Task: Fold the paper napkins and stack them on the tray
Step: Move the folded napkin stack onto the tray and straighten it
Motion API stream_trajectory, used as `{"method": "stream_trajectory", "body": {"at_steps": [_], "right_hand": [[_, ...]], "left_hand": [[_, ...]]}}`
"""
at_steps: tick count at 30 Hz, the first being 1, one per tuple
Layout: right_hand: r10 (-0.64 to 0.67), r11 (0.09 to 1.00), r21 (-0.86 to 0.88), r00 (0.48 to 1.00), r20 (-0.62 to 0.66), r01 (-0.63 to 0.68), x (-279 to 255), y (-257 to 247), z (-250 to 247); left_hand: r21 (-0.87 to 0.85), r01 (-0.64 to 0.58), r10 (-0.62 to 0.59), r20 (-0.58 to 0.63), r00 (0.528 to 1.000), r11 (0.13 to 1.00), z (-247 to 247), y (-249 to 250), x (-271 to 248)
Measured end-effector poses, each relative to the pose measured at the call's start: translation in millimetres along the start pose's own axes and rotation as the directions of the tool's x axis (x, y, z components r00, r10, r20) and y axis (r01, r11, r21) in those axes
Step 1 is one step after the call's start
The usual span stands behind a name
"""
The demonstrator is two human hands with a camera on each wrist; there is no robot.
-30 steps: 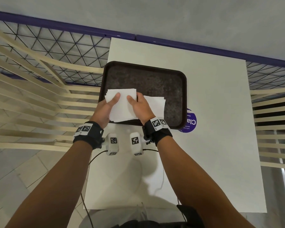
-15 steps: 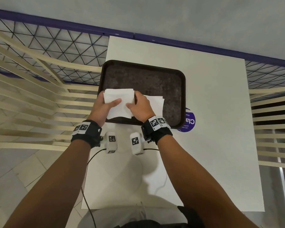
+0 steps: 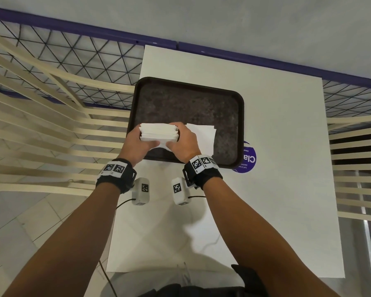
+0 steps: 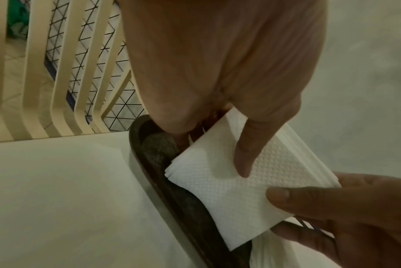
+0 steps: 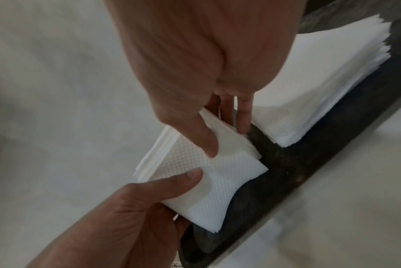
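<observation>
Step in hand: squaring up a small bundle of folded napkins (image 3: 159, 132) before it goes down on the tray (image 3: 187, 103), as I judge it.
Left hand (image 3: 135, 144): clamped on the left end of the bundle, thumb (image 4: 245, 150) flat on the top sheet, fingers underneath.
Right hand (image 3: 183, 144): clamped on the right end, thumb (image 5: 194, 130) on top, fingers curled below.
Where the napkins are: the bundle is held on edge, tilted, over the near left part of the tray, layered edges facing up toward the head camera. A second, flatter pile (image 3: 202, 136) lies on the tray just to its right.
Contact with tray: cannot tell whether the lower edge touches it.
Doing it well: keep both thumbs pressing evenly so the thin sheets do not fan out; tap the lower edge to line up the layers; then lay the bundle flat, corners matched.
Risk: loose corners at the near edge look ready to slip or crumple if the grip is uneven.
Table (image 3: 276, 168): white, carries the tray.
</observation>
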State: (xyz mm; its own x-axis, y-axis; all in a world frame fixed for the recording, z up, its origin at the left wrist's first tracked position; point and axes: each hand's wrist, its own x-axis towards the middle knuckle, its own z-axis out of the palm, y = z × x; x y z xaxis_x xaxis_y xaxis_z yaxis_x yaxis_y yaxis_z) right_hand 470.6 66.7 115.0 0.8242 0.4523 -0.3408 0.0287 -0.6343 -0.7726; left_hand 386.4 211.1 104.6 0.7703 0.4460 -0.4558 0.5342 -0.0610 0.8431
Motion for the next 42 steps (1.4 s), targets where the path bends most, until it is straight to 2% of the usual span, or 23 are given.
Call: {"method": "stream_trajectory", "body": {"at_steps": [4,10,16,21,24,30,34,37,42], "right_hand": [[-0.019,1.000,-0.001,0.999,-0.051,0.019,2.9,-0.4,-0.3],[0.016,1.000,0.000,0.999,-0.035,-0.016,1.9,1.6,1.2],[0.018,0.998,0.056,0.998,-0.061,-0.015,3.8,2.7,0.6],[-0.030,0.999,0.042,0.999,-0.025,0.031,4.2,-2.1,3.9],[-0.091,0.996,0.012,0.994,-0.062,0.092,5.0,-1.9,3.1],[-0.201,0.967,-0.170,0.978,-0.061,0.189,-0.3,3.9,2.6],[-0.301,0.876,-0.391,0.953,0.010,0.281,-3.6,-1.6,5.4],[-0.272,0.771,-0.576,0.958,0.090,0.273,-4.7,-1.6,15.3],[-0.240,0.711,-0.659,0.966,0.100,0.245,-3.0,-0.9,18.4]], "left_hand": [[0.032,-0.049,0.050,-0.032,0.998,0.998,-0.2,4.1,1.9],[0.108,-0.003,0.004,-0.011,1.000,0.994,1.2,-4.3,4.8],[0.114,0.033,-0.025,-0.075,0.997,0.993,5.9,4.9,4.0],[0.125,0.061,-0.053,-0.066,0.996,0.990,6.5,1.1,3.9],[0.142,0.018,-0.009,-0.064,0.998,0.990,5.3,-2.7,4.0],[0.124,-0.112,0.118,-0.035,0.992,0.986,5.3,-11.7,4.2],[0.100,-0.111,0.114,-0.031,0.993,0.989,5.8,-13.7,4.9],[0.093,-0.086,0.090,-0.035,0.995,0.992,7.8,-13.3,7.3],[0.106,-0.088,0.093,-0.046,0.995,0.990,8.0,-13.0,8.0]]}}
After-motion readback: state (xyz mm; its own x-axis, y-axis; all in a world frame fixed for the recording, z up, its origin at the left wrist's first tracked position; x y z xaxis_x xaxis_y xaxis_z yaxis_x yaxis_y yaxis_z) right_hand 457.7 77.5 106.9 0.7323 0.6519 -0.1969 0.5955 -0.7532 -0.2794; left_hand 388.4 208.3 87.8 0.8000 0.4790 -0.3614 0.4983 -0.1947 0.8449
